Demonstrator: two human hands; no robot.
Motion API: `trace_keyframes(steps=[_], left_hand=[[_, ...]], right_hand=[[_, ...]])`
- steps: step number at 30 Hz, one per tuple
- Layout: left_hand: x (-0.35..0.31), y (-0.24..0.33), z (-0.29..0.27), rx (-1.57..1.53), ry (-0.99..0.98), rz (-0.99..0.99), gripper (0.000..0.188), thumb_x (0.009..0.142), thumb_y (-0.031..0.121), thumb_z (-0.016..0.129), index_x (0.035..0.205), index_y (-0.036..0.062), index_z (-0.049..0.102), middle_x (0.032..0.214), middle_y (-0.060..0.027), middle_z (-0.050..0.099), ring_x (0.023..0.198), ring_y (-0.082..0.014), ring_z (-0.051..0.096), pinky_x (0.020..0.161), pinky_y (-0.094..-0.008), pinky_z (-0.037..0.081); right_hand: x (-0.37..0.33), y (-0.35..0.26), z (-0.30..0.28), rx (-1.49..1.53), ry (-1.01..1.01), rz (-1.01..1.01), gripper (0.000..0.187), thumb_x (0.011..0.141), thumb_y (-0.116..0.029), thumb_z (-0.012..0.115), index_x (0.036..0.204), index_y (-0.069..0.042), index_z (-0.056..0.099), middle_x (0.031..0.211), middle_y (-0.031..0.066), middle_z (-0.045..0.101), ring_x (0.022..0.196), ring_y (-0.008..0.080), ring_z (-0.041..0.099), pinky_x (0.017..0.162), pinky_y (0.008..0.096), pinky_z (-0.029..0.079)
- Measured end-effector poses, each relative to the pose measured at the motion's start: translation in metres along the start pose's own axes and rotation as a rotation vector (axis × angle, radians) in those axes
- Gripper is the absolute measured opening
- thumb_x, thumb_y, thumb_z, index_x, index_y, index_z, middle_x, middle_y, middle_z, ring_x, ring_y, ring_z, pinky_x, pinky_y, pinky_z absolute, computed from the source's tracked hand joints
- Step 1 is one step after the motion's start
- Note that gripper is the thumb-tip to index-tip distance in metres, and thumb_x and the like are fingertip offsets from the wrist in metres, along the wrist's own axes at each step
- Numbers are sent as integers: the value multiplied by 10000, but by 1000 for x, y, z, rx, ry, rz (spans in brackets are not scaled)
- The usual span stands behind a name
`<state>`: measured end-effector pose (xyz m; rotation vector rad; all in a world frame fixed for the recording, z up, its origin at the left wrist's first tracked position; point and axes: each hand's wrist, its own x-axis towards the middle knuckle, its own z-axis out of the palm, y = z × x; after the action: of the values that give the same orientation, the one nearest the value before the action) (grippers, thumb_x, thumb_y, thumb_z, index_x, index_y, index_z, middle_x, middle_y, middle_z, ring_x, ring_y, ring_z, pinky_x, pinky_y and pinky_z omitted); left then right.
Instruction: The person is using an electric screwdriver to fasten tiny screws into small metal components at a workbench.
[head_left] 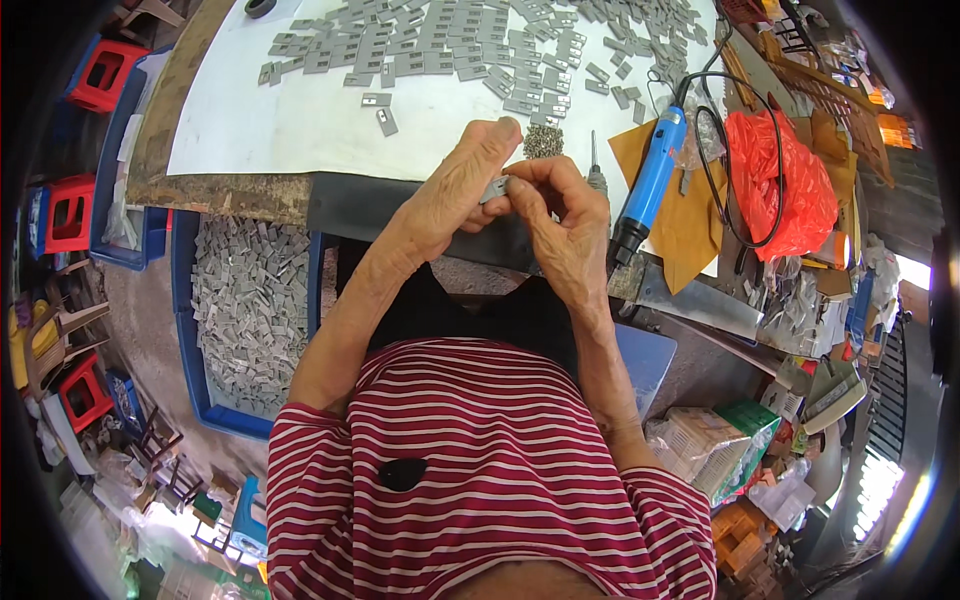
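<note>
Your counter [240, 185] runs across the top of the view, its worn wooden edge facing you, and a white sheet [290, 120] covers most of its surface. To your left, below the counter edge, a blue crate [195, 390] sits filled with small grey metal pieces. Red stools [105, 72] stand further left on the floor.

On the right part of the counter, a red plastic bag [790, 185] lies crumpled, touching a sheet of brown paper [690, 215]. A blue electric screwdriver [648, 185] rests on that paper, tip toward you, with its black cable looping over to the red bag.

Rows of flat grey metal plates [450, 45] cover the far part of the white sheet; two loose ones lie apart from the rest, nearer the left. A small heap of screws [543, 141] sits just beyond your fingertips, and a thin hand tool [594, 165] stands just beside your right hand.

Your left hand [455, 190] and your right hand [560, 225] are raised together over the near counter edge, in front of your striped shirt. Both close on one small grey metal piece [495, 188]: the left hand pinches it between thumb and forefinger, and the right hand's fingertips press against it from the other side. The piece is held in the air between the two hands, just short of the screw heap.
</note>
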<state>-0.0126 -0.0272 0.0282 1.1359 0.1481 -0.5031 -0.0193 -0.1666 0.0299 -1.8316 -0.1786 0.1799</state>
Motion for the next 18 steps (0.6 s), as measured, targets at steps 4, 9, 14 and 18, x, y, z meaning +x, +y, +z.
trace_keyframes(steps=[4, 9, 14, 18], left_hand=[[1, 5, 2, 39, 16, -63, 534, 901, 565, 316, 1132, 94, 421, 556, 43, 338, 451, -34, 207, 409, -196, 157], [4, 7, 9, 77, 46, -83, 557, 883, 596, 327, 1120, 100, 420, 548, 42, 332, 441, -36, 197, 406, -199, 152], [5, 7, 11, 142, 61, -110, 579, 860, 624, 346, 1108, 105, 419, 546, 36, 333, 439, -39, 209, 407, -197, 158], [6, 5, 9, 143, 33, -102, 562, 871, 606, 346, 1108, 101, 415, 548, 37, 333, 436, -39, 205, 403, -199, 160]], right_hand=[[0, 1, 0, 247, -18, 94, 122, 856, -65, 555, 939, 20, 582, 806, 37, 602, 699, 79, 585, 639, 188, 430], [4, 7, -4, 201, 35, 90, 77, 806, -54, 574, 829, 19, 579, 620, -11, 536, 568, 22, 472, 516, 183, 362], [8, 10, -8, 202, 17, 120, 94, 768, -70, 595, 776, 23, 593, 617, -37, 497, 565, 22, 399, 516, 181, 348], [9, 3, -10, 187, -29, 227, 103, 795, -77, 595, 843, 14, 596, 724, -13, 570, 620, 36, 489, 559, 169, 371]])
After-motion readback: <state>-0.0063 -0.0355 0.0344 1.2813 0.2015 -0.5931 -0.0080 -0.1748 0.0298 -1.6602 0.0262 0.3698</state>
